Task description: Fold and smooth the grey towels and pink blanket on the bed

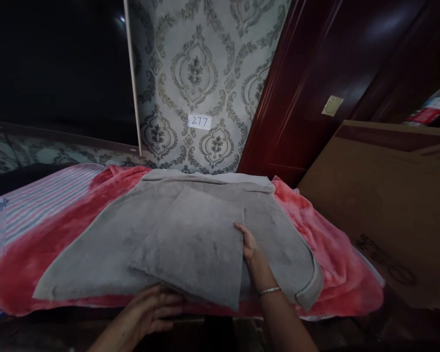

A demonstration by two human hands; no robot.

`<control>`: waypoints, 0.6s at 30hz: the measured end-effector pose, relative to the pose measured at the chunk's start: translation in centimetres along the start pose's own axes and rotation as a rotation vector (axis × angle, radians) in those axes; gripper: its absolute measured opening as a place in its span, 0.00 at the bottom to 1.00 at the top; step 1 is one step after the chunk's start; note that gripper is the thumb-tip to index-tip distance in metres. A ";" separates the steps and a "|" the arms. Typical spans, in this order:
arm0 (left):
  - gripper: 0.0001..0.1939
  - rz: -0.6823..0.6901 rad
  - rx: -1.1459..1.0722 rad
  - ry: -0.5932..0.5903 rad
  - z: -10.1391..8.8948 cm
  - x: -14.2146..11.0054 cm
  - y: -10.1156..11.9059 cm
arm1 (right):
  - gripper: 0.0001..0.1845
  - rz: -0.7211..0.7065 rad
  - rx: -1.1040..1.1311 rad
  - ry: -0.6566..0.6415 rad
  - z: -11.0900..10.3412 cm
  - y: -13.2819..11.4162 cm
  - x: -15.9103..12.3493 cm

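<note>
A folded grey plush cloth (201,244) lies tilted on top of a larger spread grey plush cloth (106,244). My right hand (248,243), with a bangle on its wrist, grips the folded cloth by its right edge; some of its fingers are hidden beneath. Below the folded cloth's lower left edge is my left hand (152,309), palm turned inward and fingers stretched out and slightly apart. Its fingertips come close to that edge, and I cannot tell whether they touch it. Under both grey layers a red plush blanket (58,239) shows on either side.
At the left, a striped cloth (55,188) lies beside the red blanket, below a large dark screen (58,73). A big cardboard box (385,205) stands close on the right, with a bottle (430,108) behind it. Patterned wallpaper bears a "277" label (199,121); a dark red door (304,73) adjoins it.
</note>
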State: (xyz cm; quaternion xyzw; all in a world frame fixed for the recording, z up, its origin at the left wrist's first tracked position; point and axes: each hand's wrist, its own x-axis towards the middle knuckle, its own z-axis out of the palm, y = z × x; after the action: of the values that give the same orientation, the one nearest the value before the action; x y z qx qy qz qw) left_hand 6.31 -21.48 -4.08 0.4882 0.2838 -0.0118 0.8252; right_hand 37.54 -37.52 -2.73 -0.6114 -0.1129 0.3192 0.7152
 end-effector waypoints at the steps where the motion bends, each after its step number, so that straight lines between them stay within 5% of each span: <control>1: 0.28 -0.024 0.103 -0.042 -0.6 0.0 0.4 | 0.18 0.044 0.039 -0.003 0.0 0.1 0.1; 5: 0.28 0.019 0.515 -0.157 -1.8 -0.2 4.7 | 0.18 0.063 0.122 0.001 0.0 0.6 0.2; 9: 0.27 0.395 0.515 0.086 -1.8 1.1 11.7 | 0.14 0.129 0.299 0.033 0.0 0.8 0.1; 12: 0.23 0.599 0.506 0.334 -1.8 4.6 15.8 | 0.11 0.205 0.490 0.051 0.1 0.8 0.0; 14: 0.23 0.583 0.504 0.426 -2.0 7.6 17.2 | 0.10 0.220 0.552 0.042 0.2 0.8 0.0; 18: 0.21 0.436 0.579 0.408 -2.3 12.6 18.0 | 0.11 0.214 0.553 0.017 -0.1 1.1 0.3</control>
State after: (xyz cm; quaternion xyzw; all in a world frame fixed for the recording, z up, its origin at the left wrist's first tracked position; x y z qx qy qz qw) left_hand 21.18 -6.94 3.37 0.7410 0.3163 0.1810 0.5640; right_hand 37.50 -37.33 -3.84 -0.4045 0.0497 0.4063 0.8179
